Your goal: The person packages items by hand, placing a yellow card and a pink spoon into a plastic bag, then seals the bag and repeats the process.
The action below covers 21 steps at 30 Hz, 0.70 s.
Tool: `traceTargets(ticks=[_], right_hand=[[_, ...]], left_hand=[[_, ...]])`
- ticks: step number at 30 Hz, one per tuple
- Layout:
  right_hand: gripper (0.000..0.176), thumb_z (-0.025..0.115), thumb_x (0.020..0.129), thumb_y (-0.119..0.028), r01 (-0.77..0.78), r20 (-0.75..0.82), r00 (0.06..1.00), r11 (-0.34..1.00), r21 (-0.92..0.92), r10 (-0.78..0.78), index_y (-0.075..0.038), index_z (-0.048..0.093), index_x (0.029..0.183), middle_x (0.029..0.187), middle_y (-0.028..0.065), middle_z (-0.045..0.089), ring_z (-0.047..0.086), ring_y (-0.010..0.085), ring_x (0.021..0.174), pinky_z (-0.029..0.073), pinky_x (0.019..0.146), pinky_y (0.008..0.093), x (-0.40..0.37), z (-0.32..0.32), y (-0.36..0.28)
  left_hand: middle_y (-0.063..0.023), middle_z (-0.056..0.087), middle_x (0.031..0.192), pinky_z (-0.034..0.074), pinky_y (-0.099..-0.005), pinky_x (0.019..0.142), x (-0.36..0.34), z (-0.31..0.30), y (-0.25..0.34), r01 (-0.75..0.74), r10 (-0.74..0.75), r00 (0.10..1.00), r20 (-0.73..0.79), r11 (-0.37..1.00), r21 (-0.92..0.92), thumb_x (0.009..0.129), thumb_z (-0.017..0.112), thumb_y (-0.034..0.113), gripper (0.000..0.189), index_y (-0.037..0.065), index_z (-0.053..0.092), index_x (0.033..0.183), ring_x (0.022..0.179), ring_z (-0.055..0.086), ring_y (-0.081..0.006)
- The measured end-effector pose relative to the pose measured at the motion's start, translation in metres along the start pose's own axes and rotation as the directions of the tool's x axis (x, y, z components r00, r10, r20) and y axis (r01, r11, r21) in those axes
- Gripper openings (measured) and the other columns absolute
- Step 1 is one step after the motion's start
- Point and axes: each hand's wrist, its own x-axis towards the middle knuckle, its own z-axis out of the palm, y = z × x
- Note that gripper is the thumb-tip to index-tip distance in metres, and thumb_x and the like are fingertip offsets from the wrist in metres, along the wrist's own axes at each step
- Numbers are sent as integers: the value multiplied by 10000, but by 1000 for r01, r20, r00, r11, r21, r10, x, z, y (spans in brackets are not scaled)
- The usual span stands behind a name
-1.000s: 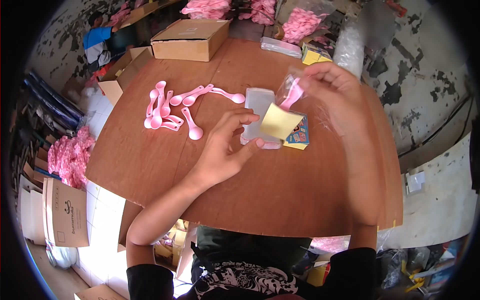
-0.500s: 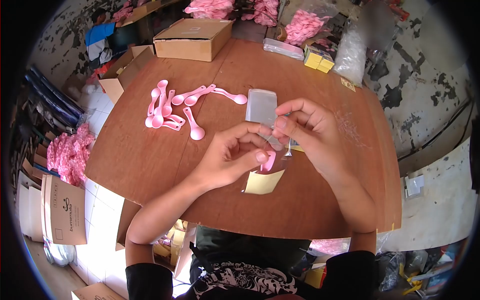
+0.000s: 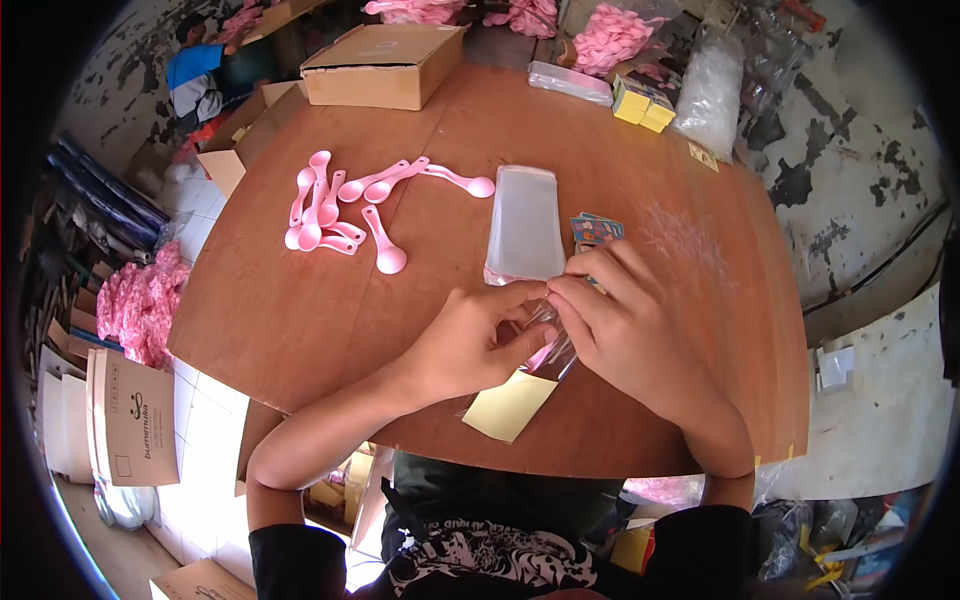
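Observation:
Close to the near side of the table, my left hand (image 3: 465, 340) and my right hand (image 3: 625, 325) meet with fingertips pinched at the top of a clear plastic bag (image 3: 568, 362). Inside the bag a pink spoon (image 3: 541, 356) shows in part, mostly behind my left thumb. A pale yellow card (image 3: 510, 406) hangs at the bag's lower end. Just beyond my fingers lies a stack of clear plastic bags (image 3: 527, 220). Small printed cards (image 3: 597, 230) peek out past my right hand. Several pink spoons (image 3: 318, 210) lie loose on the left.
The brown wooden table (image 3: 420, 320) carries a closed cardboard box (image 3: 385, 75) at its far edge. Yellow card stacks (image 3: 642, 103), a flat clear pack (image 3: 570, 82) and a plastic roll (image 3: 710, 100) stand far right. Another person (image 3: 195, 80) is at the far left.
Both hands have come down toward me with the bag, and their fingertips have drawn together. The yellow card sits lower and more tilted. The printed cards now show beyond my right hand.

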Motion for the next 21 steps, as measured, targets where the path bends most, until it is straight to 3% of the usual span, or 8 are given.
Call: traceTargets(ticks=[5, 7, 8, 10, 15, 17, 20, 21], right_hand=[[168, 658, 560, -89, 118, 56, 993, 931, -346, -105, -30, 616, 712, 761, 30, 515, 549, 196, 757, 453, 600, 314, -9, 10, -4], [146, 669, 569, -22, -20, -13, 1000, 995, -100, 19, -27, 614, 705, 731, 35, 530, 559, 200, 703, 453, 575, 301, -10, 12, 0], [146, 669, 569, -22, -20, -13, 1000, 995, -102, 19, -27, 614, 705, 731, 35, 530, 559, 200, 703, 453, 575, 301, -9, 10, 2], [132, 666, 615, 39, -253, -44, 958, 907, 336, 283, -18, 621, 725, 723, 42, 574, 576, 169, 657, 453, 571, 272, -7, 4, 8], [110, 656, 684, 65, -403, 55, 900, 777, 483, 433, -7, 623, 760, 767, 45, 622, 567, 97, 682, 442, 596, 227, -7, -22, 19], [60, 625, 736, 40, -494, 104, 741, 434, 754, 664, -1, 625, 780, 787, 54, 614, 567, 111, 708, 452, 625, 247, -6, -38, 30], [45, 578, 801, 11, -452, 184, 808, 390, 802, 559, 9, 624, 800, 810, 60, 607, 576, 118, 755, 468, 670, 277, -10, -69, 81], [76, 562, 819, 7, -312, 198, 900, 258, 914, 389, 10, 637, 833, 851, 64, 616, 587, 128, 775, 475, 695, 284, -16, -71, 105]], left_hand=[[-107, 721, 862, 557, -254, 579, 0, 1, -2, -60, 49, 986, 162, 996, 65, 825, 683, 19, 457, -40, 557, 1260, 735, 695, -122], [-109, 724, 869, 560, -249, 584, -1, 0, -3, -60, 48, 985, 165, 996, 71, 832, 682, 16, 457, -36, 553, 1268, 739, 696, -124], [-111, 726, 876, 563, -245, 588, -2, -1, -3, -60, 46, 985, 165, 995, 80, 839, 681, 14, 458, -33, 549, 1275, 743, 697, -126], [-116, 727, 883, 567, -243, 596, -2, -2, 0, -90, 82, 987, 141, 995, 48, 845, 685, 14, 457, -30, 547, 1279, 750, 699, -127], [-136, 717, 846, 554, -279, 570, -3, -4, 0, -135, 139, 989, 52, 988, -69, 838, 698, 35, 437, -13, 561, 1250, 695, 716, -179], [-118, 720, 849, 544, -257, 560, -5, -7, 1, -74, 77, 997, 15, 986, -149, 857, 690, 32, 417, -8, 562, 1252, 691, 706, -137], [-92, 708, 819, 511, -230, 547, -3, -3, -5, -119, 102, 991, -86, 967, -224, 872, 669, 5, 383, -8, 567, 1241, 701, 681, -88], [-87, 703, 806, 501, -224, 542, -2, -2, -7, -129, 97, 986, -133, 956, -263, 872, 664, -4, 376, -9, 569, 1236, 702, 673, -79]])
